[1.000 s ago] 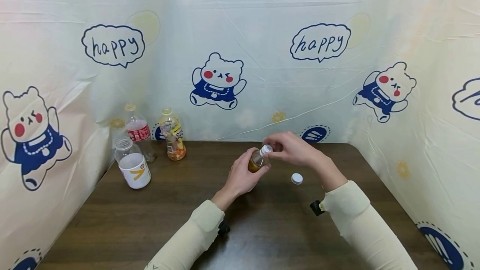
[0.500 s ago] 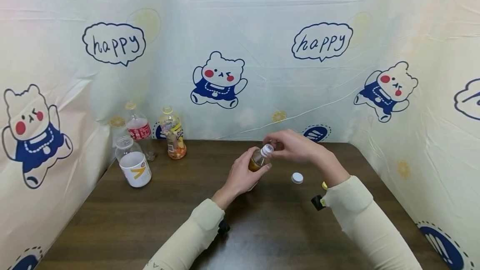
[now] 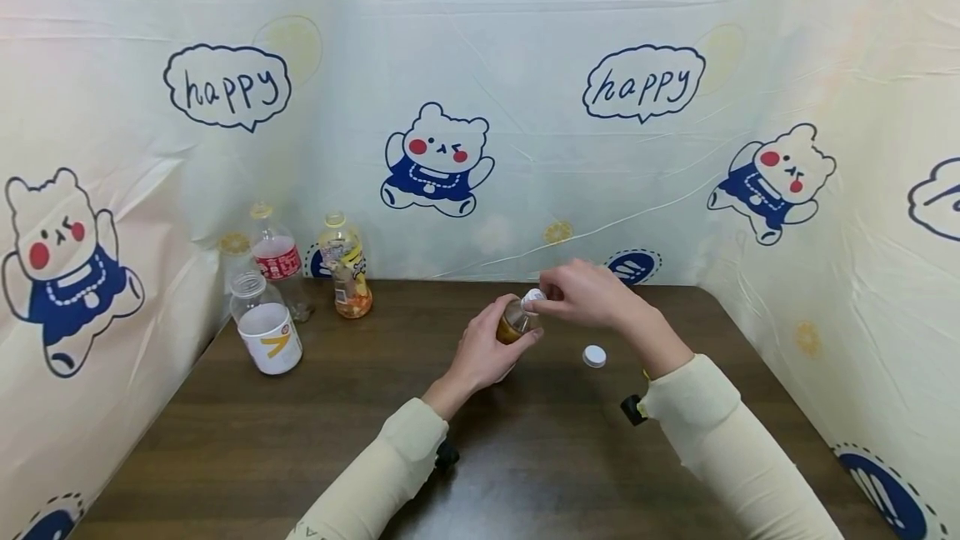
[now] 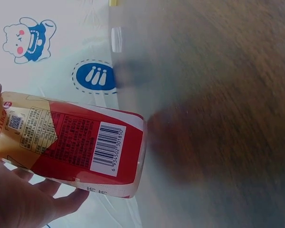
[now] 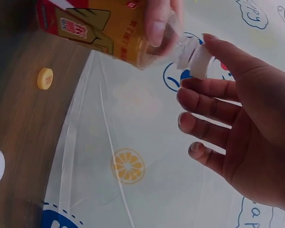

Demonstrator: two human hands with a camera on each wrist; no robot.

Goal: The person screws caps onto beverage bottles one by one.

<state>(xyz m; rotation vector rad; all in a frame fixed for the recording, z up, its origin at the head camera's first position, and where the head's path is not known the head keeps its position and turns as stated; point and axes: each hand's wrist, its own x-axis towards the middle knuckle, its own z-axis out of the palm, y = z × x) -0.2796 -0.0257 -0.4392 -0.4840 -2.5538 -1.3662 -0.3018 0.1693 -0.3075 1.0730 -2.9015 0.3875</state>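
My left hand [image 3: 483, 344] grips a plastic drink bottle [image 4: 85, 142] round its upper body. The bottle has a red and tan label with a barcode and is tilted in the head view. A white cap [image 5: 202, 61] sits at the bottle's mouth. My right hand [image 3: 585, 294] pinches this cap between thumb and index finger; the other fingers [image 5: 206, 126] are spread apart from the bottle in the right wrist view. How far the cap is seated on the neck, I cannot tell.
A loose white cap [image 3: 594, 356] and a yellow cap [image 5: 45, 79] lie on the brown table [image 3: 300, 457]. Uncapped bottles stand at the left: a white-labelled one [image 3: 272, 340], a red-labelled one [image 3: 277, 261] and a yellow-labelled one [image 3: 347, 269]. A printed curtain [image 3: 525, 190] hangs behind.
My right hand's fingers have shifted slightly right and changed their hold on the cap at the bottle's mouth. The left hand and bottle stay almost where they were.
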